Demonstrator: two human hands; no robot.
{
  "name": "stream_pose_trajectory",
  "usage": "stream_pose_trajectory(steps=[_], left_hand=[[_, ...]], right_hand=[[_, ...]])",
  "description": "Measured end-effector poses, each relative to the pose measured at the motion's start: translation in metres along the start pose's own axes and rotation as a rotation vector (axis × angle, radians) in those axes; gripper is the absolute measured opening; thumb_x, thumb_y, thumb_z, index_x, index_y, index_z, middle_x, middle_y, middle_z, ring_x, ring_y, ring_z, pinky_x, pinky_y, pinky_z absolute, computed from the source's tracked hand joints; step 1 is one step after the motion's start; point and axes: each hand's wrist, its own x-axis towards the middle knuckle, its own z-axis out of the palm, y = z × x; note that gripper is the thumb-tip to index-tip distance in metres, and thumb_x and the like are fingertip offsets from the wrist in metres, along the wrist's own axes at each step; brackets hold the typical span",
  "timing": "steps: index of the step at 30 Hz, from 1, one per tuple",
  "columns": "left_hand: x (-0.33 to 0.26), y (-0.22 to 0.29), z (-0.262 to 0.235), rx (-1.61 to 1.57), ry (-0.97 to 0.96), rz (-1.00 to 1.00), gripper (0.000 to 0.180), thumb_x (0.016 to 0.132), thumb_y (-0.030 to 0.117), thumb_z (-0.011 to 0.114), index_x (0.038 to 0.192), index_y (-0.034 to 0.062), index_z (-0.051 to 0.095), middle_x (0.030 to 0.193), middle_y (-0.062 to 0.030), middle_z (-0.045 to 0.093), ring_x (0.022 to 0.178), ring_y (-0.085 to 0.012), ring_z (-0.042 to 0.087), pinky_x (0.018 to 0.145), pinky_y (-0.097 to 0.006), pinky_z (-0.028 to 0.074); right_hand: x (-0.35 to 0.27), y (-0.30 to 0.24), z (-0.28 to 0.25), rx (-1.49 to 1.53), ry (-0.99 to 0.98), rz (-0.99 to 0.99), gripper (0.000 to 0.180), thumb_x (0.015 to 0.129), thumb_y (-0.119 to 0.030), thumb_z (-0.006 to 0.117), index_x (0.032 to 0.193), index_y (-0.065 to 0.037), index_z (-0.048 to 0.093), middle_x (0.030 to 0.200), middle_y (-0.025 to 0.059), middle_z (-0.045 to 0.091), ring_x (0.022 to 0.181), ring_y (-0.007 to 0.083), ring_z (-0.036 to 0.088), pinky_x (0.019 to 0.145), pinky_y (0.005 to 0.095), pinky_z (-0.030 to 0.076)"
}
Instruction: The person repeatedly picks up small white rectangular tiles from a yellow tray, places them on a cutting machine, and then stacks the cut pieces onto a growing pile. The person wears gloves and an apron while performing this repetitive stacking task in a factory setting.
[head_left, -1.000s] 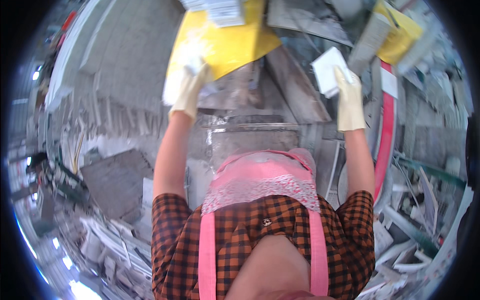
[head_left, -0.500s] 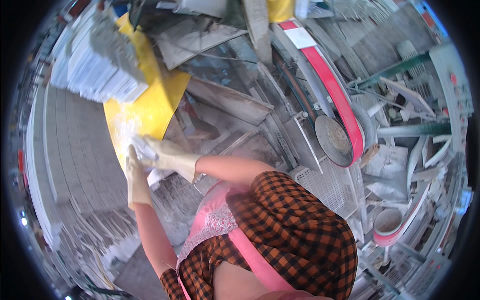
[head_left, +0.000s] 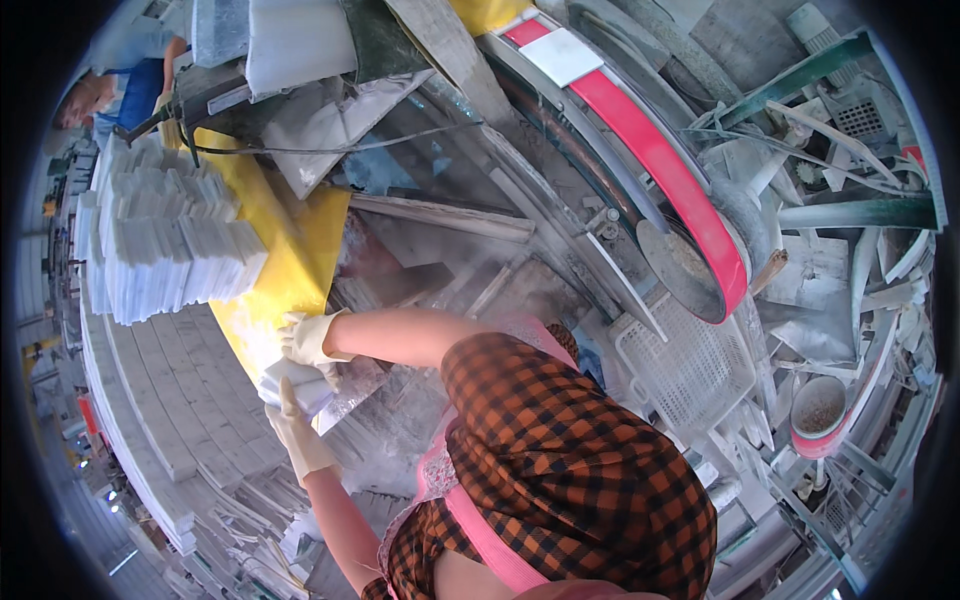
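Both hands wear cream rubber gloves. Between them sits a small stack of white stone tiles (head_left: 312,396), at the near end of a yellow sheet (head_left: 300,262). My left hand (head_left: 293,428) closes on the stack's near left side, its thumb pointing up along the pieces. From above and to the right, my right hand (head_left: 308,338) bends its fingers over the stack's far side; some fingertips are hidden. A tall pile of white tiles (head_left: 180,262) stands on the yellow sheet's left side, beyond both hands.
Long grey slabs (head_left: 160,385) lie layered at left. A machine with a red belt (head_left: 650,150) runs along the right, near a white perforated crate (head_left: 690,375) and a round pot (head_left: 818,405). A person (head_left: 135,90) stands at far left. Broken boards (head_left: 440,215) lie ahead.
The view has shifted, bringing the co-worker into sight. My hands have moved apart slightly around the tiles, and the stack's pale faces show more clearly. The right hand now lies over its far side.
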Motion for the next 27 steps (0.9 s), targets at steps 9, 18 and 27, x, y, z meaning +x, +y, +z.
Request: stream_pose_trajectory(steps=[9,18,27], left_hand=[[0.007,-0.005,0.003,0.033,0.045,-0.016,0.065,0.101,0.045,0.063,0.146,0.0018,0.046,0.135,-0.0117,0.059,0.123,-0.0206,0.057,0.106,-0.038,0.044],[0.004,-0.007,0.005,-0.023,0.001,0.044,0.063,0.102,0.04,0.063,0.145,-0.0025,0.044,0.135,-0.0161,0.058,0.123,-0.0254,0.059,0.106,-0.039,0.049],[0.02,-0.019,-0.005,-0.035,-0.038,0.018,0.062,0.103,0.04,0.062,0.145,-0.0015,0.044,0.136,-0.0158,0.058,0.123,-0.0266,0.061,0.104,-0.039,0.053]], right_hand=[[-0.006,-0.015,-0.009,0.279,0.168,-0.043,0.099,0.05,-0.048,0.094,0.127,0.002,0.057,0.126,0.0086,0.061,0.133,0.0234,0.047,0.103,0.0449,0.041],[-0.082,0.031,-0.04,0.534,0.68,-0.044,0.047,0.079,-0.037,0.082,0.121,-0.016,0.074,0.12,0.0103,0.065,0.11,0.0283,0.056,0.094,0.0401,0.046],[-0.445,0.207,-0.153,-0.052,1.006,0.875,0.048,0.087,-0.042,0.077,0.119,-0.007,0.071,0.12,0.0153,0.068,0.112,0.0362,0.062,0.098,0.0463,0.05]])
